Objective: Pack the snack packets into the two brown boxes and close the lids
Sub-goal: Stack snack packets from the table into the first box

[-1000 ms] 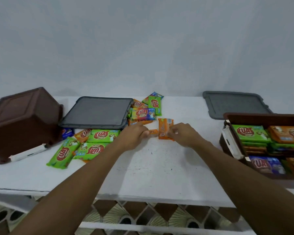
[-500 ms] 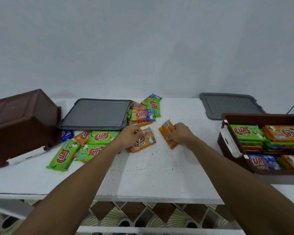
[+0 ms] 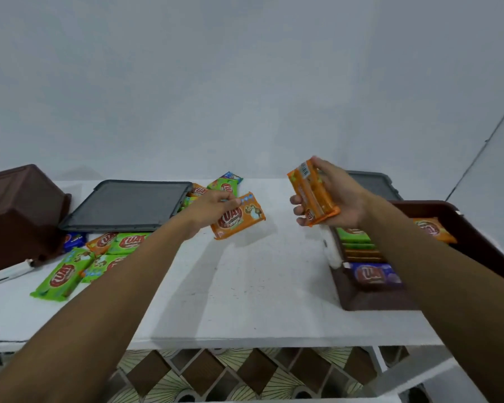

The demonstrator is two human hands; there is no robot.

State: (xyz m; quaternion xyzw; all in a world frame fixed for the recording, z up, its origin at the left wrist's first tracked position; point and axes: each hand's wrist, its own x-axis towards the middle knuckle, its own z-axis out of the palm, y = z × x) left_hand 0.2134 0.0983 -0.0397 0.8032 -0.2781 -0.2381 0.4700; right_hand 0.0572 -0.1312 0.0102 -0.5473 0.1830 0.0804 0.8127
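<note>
The white surface [image 3: 259, 286] lies bare from its near edge up to the hands, leaving open room between the loose packets [image 3: 64, 274] on the left and the open brown box [image 3: 477, 228] on the right. The other brown box [image 3: 21, 210] sits overturned far left, beside a grey lid [image 3: 128, 205]. The left hand [image 3: 213, 209] has its fingers pinched on one orange packet [image 3: 239, 218] mid-surface; the right hand [image 3: 338, 199] has its fingers wrapped round a raised orange stack [image 3: 313, 193] just left of the part-filled open box
</note>
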